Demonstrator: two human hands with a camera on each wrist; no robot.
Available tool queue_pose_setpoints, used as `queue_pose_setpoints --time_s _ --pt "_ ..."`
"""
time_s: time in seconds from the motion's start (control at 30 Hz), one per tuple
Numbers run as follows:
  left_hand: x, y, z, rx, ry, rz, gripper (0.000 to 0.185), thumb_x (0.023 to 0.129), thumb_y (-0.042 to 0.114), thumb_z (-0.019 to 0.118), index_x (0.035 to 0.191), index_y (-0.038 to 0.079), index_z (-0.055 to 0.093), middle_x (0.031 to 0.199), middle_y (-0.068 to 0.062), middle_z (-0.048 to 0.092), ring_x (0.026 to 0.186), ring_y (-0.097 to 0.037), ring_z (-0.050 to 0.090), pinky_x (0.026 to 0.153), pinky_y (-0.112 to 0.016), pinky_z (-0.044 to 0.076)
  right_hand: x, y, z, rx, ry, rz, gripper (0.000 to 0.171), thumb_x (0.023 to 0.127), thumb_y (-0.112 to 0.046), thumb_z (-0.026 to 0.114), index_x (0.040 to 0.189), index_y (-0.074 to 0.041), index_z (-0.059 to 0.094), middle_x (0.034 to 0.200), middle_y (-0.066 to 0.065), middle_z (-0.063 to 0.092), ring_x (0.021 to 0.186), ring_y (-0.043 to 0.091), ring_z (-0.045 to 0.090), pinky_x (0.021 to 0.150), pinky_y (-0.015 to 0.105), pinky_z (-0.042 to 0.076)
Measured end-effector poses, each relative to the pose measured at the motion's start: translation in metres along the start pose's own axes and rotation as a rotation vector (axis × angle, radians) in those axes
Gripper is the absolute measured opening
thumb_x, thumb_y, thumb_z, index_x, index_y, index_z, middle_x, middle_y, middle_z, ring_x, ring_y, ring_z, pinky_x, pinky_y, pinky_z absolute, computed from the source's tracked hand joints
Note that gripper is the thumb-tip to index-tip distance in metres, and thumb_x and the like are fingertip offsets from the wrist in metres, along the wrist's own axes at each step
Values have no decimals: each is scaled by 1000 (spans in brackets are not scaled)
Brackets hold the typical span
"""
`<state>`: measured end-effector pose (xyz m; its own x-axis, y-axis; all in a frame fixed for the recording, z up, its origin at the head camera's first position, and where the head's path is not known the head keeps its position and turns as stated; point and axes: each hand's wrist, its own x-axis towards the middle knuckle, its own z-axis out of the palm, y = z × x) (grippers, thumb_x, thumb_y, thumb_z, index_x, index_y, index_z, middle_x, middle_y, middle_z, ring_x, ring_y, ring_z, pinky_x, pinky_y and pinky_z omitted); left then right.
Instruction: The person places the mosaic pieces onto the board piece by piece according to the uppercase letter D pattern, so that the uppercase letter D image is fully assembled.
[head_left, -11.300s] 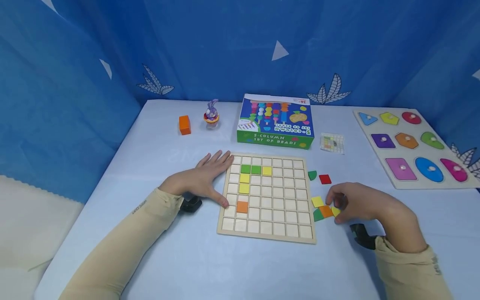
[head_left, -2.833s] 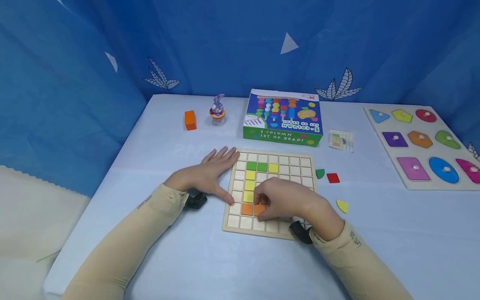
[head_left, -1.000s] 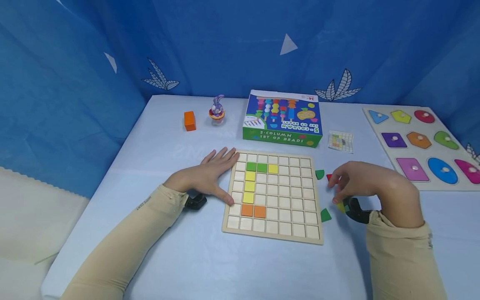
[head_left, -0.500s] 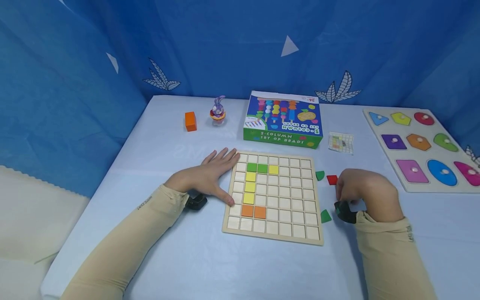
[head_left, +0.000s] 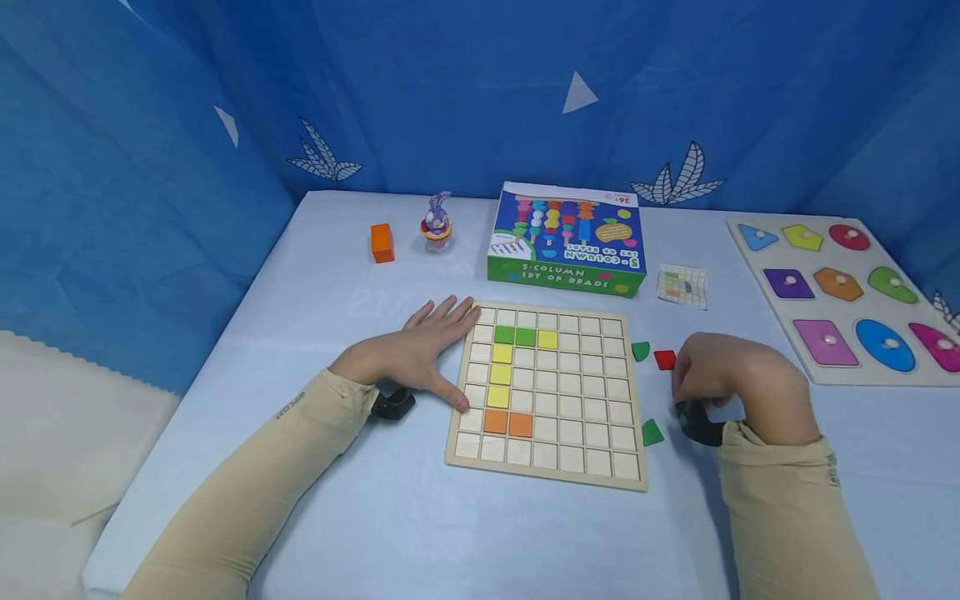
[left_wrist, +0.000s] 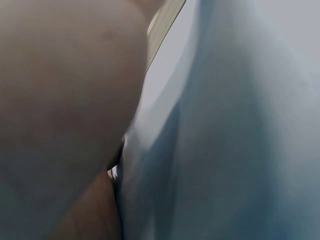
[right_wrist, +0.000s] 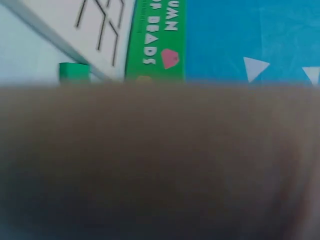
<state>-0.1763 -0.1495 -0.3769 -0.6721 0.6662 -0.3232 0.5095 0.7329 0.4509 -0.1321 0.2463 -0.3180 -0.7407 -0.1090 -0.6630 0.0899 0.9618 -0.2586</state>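
Head view: square-celled wooden grid board (head_left: 577,392).

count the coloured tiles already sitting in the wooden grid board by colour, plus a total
Green tiles: 2
Yellow tiles: 4 (one beside the greens in the top coloured row, three in the column below)
Orange tiles: 2
Total in the grid board: 8

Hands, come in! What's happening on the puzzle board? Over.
Left hand flat on grid board edge. Right hand curled beside red tile; grip contents hidden. Nothing in the way.
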Motion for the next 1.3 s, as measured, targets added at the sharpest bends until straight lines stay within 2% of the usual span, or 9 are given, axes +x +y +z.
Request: queue_pose_setpoints --time_s 0.27,0.43,0.63,0.8,0.9,1.0,1.13,1.3 --pt "0 0 0 -1 4 3 143 61 84 74 162 15 -1 167 -1 -11 150 -19 -19 119 -40 -15 -4 -5 -8 62 61 -133 18 79 -17 82 84 -8 67 81 5 62 82 25 54 66 35 49" --pt "-1 0 0 -3 6 3 143 61 84 74 162 14 0 167 -2 -10 151 -20 -19 119 -41 -15 -6 -9 -11 84 99 -153 19 80 -16 81 87 -7 66 81 4 62 80 23 55 66 34 49" --pt "-1 1 1 -6 7 -3 144 61 84 74 163 15 0 167 -2 -10 151 -19 -19 119 -40 -15 -9 -19 -12 85 99 -181 24 83 -25 83 96 -8 73 83 5 60 83 23 54 66 33 49" --pt "-1 1 1 -1 6 -4 144 61 84 73 162 15 -1 167 -1 -10 150 -19 -19 119 -40 -15 -13 -31 -10 121 113 -247 23 84 -30 84 93 -11 75 81 3 62 82 22 57 68 34 50" --pt "0 0 1 0 7 -6 144 60 85 73 163 15 0 167 -1 -10 150 -19 -19 119 -39 -15 -13 -39 -8 183 108 -299 18 86 -25 83 92 -10 76 78 3 65 78 20 62 73 36 56" --pt "0 0 2 -2 7 -6 144 60 85 73 163 15 0 167 -1 -10 150 -19 -19 119 -39 -15 -13 -46 -5 236 83 -332 14 87 -16 81 98 -8 77 81 4 67 77 20 65 76 36 59" --pt "0 0 2 0 8 -4 144 60 85 73 163 16 0 167 -1 -10 150 -19 -19 119 -40 -15 -12 -53 -2 227 60 -368 15 88 -12 79 103 -9 78 85 3 68 80 21 63 74 35 57" --pt "0 0 1 8 6 -5 144 60 86 72 162 17 -1 167 -1 -11 150 -19 -19 119 -39 -15 -11 -57 3 200 63 -451 9 86 -11 80 93 -12 75 80 2 67 77 21 60 69 35 54"
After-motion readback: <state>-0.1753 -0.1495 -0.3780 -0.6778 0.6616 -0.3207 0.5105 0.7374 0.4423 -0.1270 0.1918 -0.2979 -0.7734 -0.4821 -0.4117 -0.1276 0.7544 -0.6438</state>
